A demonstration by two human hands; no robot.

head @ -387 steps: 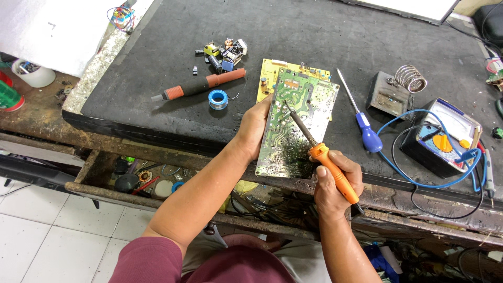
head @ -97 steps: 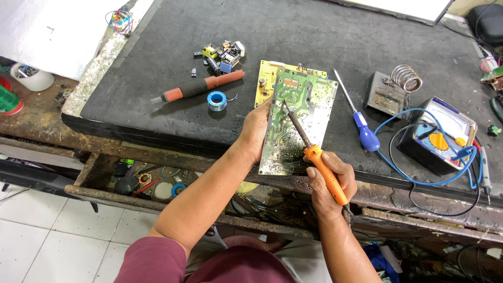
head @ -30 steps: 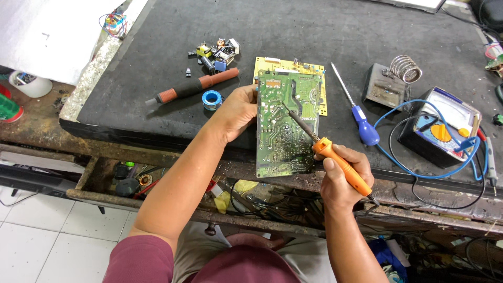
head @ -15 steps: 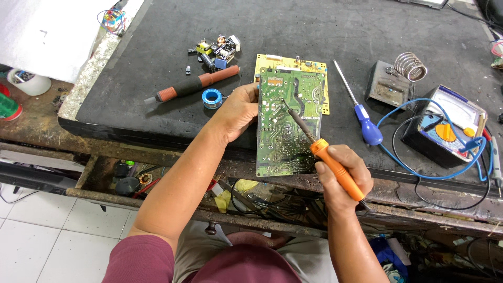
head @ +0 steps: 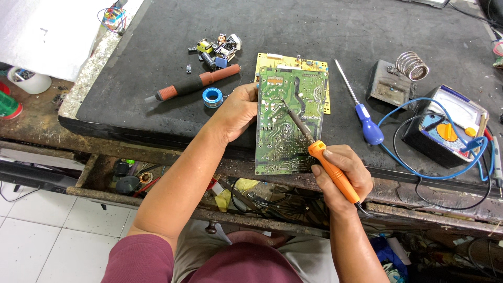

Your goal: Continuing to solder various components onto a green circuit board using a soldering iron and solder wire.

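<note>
Green circuit board (head: 285,131) lies solder side up on the dark bench mat (head: 314,31), its near end overhanging the mat's front edge above the rusty bench rail; the face shows pale copper traces, many small solder dots and a darker scorched patch near the lower middle. Under its far end sits a yellow board (head: 293,62), only the top and right strips showing.

From the left: a white cup (head: 29,81) stands on the brown bench beside the mat, its contents too small to tell. On the mat lie a black-and-red desoldering pump (head: 194,84), a small blue solder reel (head: 212,97) and a heap of loose electronic parts (head: 217,48).

Left hand (head: 238,110) clamps the green board's left edge, thumb on top. Right hand (head: 343,175) is closed around the orange soldering iron (head: 319,154), whose metal tip touches the board near its middle.

Further right lie a blue-handled screwdriver (head: 364,118), a soldering stand with a coiled spring (head: 401,76), and a multimeter (head: 445,128) wrapped in blue leads. Below the bench, an open shelf (head: 131,175) holds 1 dark round object and assorted clutter
</note>
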